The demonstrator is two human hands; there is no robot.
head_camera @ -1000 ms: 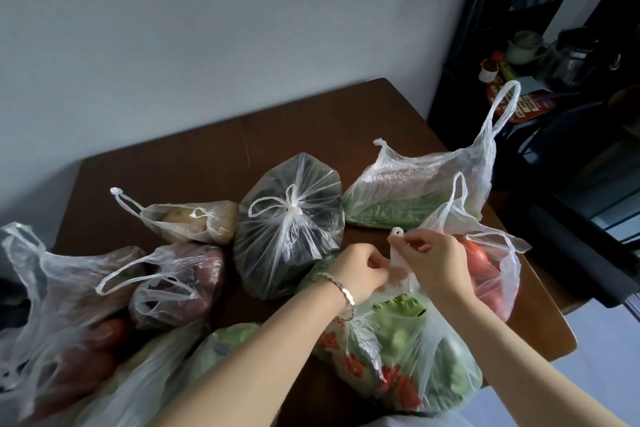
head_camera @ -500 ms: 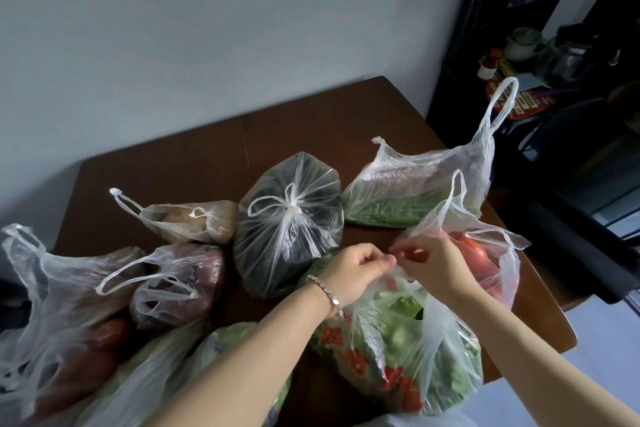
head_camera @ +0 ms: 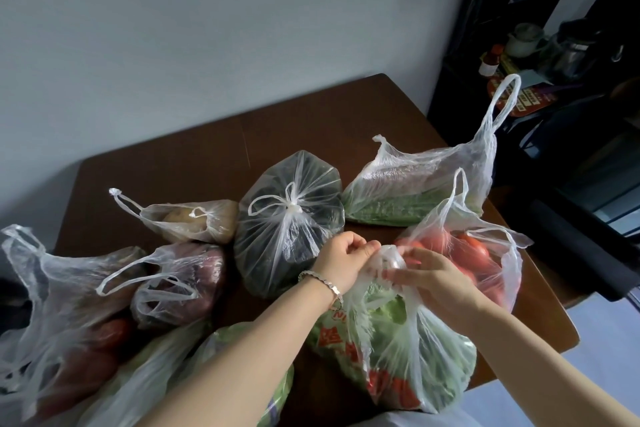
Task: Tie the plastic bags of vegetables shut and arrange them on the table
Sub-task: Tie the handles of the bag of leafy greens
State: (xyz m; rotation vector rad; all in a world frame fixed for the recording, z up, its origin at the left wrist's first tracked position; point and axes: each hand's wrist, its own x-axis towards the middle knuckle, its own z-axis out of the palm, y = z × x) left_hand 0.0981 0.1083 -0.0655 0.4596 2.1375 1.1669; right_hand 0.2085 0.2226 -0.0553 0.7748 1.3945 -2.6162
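A clear bag of green leafy vegetables [head_camera: 398, 354] with red print sits at the table's near right edge. My left hand [head_camera: 343, 262] and my right hand [head_camera: 429, 276] both pinch its gathered handles at the top, which are bunched between my fingers. Behind my hands stands a knotted bag of dark vegetables [head_camera: 287, 222]. To the right lies an untied bag of tomatoes [head_camera: 471, 253], and behind it an untied bag of green beans [head_camera: 415, 191]. A knotted potato bag [head_camera: 194, 220] lies further left.
The brown wooden table [head_camera: 311, 128] stands against a grey wall. Several more loose bags crowd its left and near side, one with purple produce [head_camera: 180, 281]. A dark shelf unit with bottles and a kettle [head_camera: 554, 55] stands to the right.
My hands have come together over the leafy bag's top and pulled its handles into a bunched twist. The loop that stood up between my fingers is gone.
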